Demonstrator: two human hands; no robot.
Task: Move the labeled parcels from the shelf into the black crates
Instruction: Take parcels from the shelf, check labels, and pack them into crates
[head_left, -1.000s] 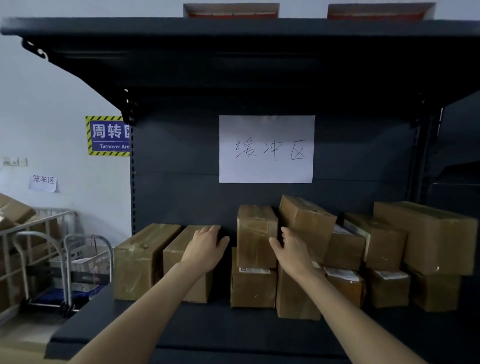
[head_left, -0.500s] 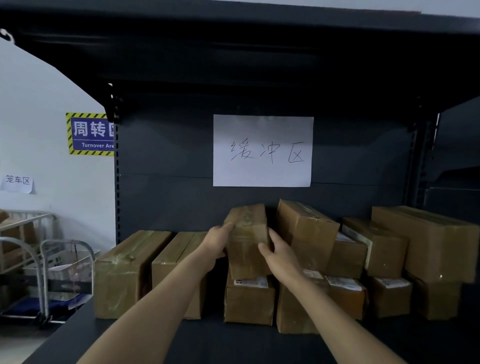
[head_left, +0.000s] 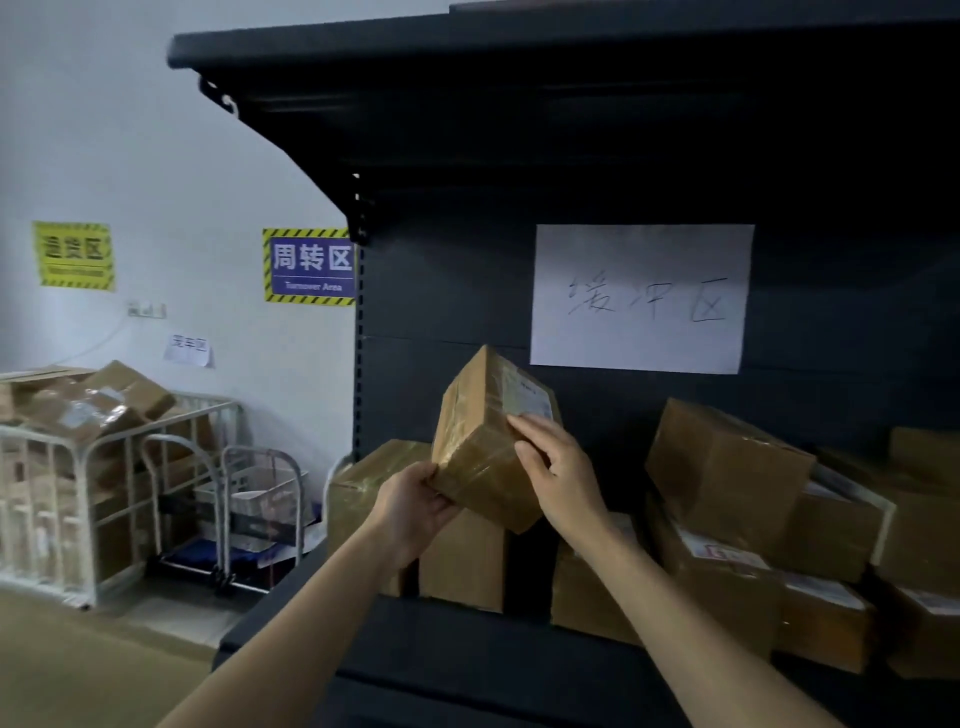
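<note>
A: The parcel is being held clear of the shelf, tilted, with one corner pointing up and its white label turned toward the right.

B: How is it being gripped?

A: It is being clasped by both hands. The left hand is being cupped under the lower left corner, with the forearm stretched up from the bottom of the view. The right hand is being pressed flat against the near right face, fingers spread upward toward the label, wrist bent a little.

B: And what is being asked of the step in hand?

A: As judged, the parcel is being carried off toward the black crates, which are not being shown here. The underside should be kept supported, since the taped faces are looking slick. The label is best being kept uncovered for checking.

B: What is lying behind?

A: Other parcels are being left stacked on the shelf, just beside the lifted one, so a clean withdrawal is being advised. Farther back, a paper sign is being displayed on the back panel.
</note>
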